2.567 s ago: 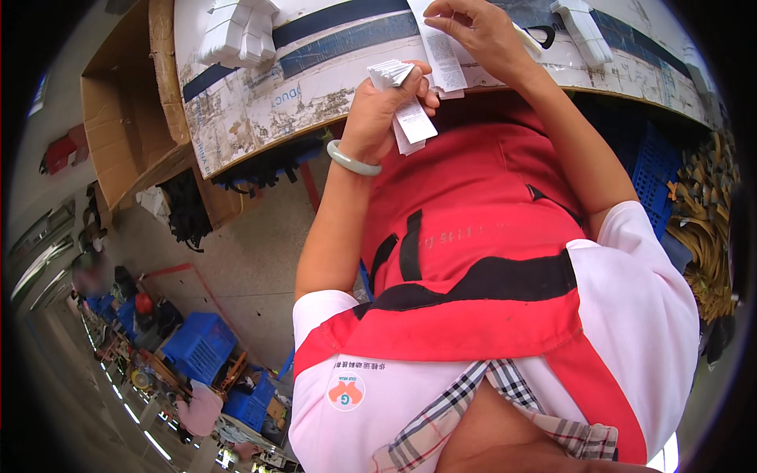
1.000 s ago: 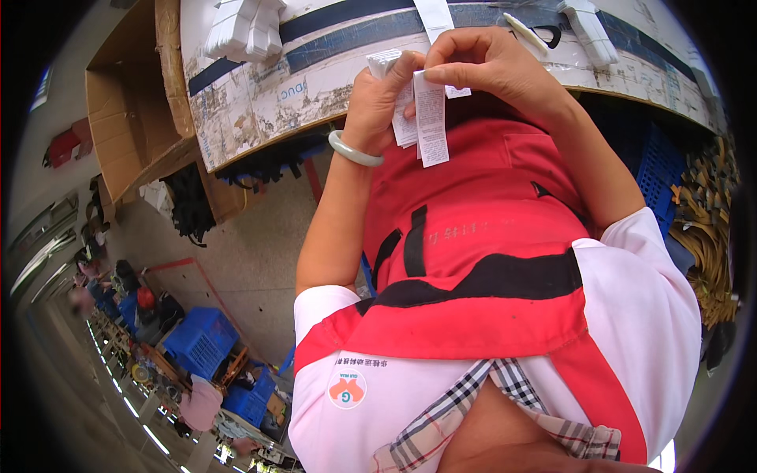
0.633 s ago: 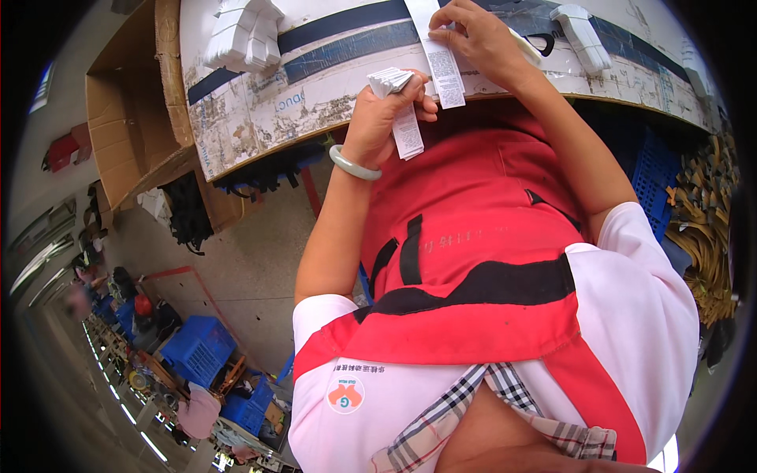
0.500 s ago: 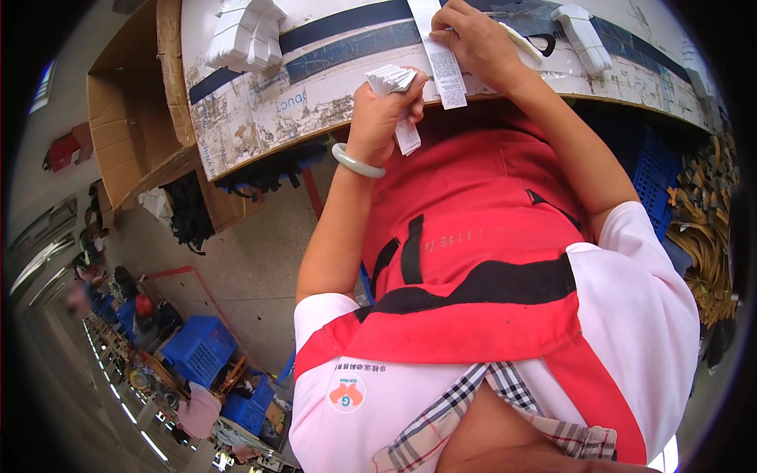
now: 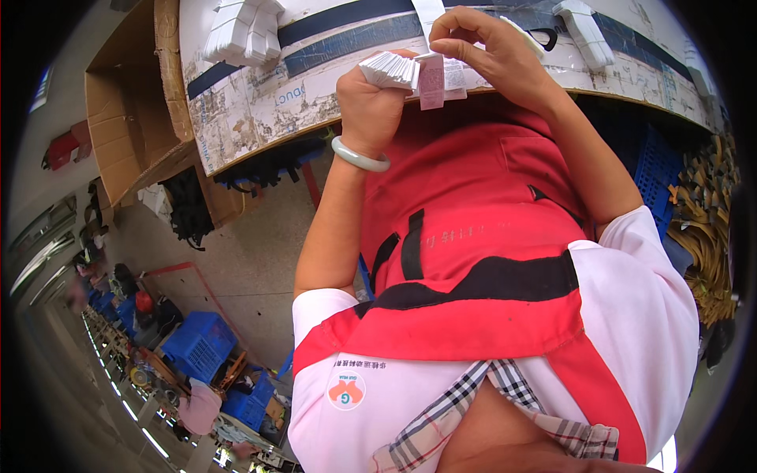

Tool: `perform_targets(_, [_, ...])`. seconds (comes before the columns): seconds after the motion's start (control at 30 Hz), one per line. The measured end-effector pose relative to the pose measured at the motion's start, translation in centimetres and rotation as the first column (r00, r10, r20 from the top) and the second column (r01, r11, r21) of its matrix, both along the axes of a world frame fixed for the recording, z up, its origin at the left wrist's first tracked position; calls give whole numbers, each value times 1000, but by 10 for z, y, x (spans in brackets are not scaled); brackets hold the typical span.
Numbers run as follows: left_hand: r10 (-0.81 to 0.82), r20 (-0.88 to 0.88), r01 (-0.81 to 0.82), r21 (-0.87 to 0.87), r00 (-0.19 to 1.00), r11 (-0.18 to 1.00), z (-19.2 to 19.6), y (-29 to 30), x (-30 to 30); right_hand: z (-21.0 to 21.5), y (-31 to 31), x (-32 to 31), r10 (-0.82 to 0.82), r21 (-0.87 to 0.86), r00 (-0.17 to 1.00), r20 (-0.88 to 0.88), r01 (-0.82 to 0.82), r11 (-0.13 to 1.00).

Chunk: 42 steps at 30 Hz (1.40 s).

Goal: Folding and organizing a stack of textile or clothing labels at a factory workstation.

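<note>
Cardboard-covered table point(image 5: 260, 110), concrete workshop floor, blue crates point(image 5: 197, 343), hands gripping white label stack point(image 5: 390, 69) and single label point(image 5: 431, 79)

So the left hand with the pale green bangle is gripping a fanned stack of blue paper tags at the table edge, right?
Not quite: the head view shows the left hand gripping a fanned stack of white paper tags, not blue. The pale green bangle and table edge are right.

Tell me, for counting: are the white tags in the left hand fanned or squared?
Fanned: the white tags splay from the left hand.
</note>
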<state>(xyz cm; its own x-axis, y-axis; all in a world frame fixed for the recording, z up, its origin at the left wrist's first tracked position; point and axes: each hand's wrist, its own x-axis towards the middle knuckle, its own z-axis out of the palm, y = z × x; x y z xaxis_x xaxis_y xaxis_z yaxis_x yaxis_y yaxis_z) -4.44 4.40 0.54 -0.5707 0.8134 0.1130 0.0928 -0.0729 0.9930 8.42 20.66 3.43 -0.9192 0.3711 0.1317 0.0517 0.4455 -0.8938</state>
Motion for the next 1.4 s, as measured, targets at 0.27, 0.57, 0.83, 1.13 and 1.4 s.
perform_targets(0.27, [39, 171, -37, -19, 984, 999, 3, -3, 4, -2, -12, 7, -26, 40, 999, -23, 26, 999])
perform_targets(0.57, [-1, 126, -2, 22, 992, 1000, 0, -6, 4, 0, -14, 6, 20, -150, 1000, 8, -18, 989])
perform_targets(0.83, [-97, 421, 114, -16, 902, 993, 2, -6, 3, 4, -8, 10, 149, -415, 983, 111, -90, 905])
perform_targets(1.13, [-438, 769, 424, 240, 465, 873, -11, -8, -5, -5, -31, 4, -19, -373, 996, 84, 49, 926])
perform_targets(1.4, [-201, 734, 250, 44, 648, 967, -9, -4, 8, -35, 18, -19, -241, 122, 970, -8, 241, 963])
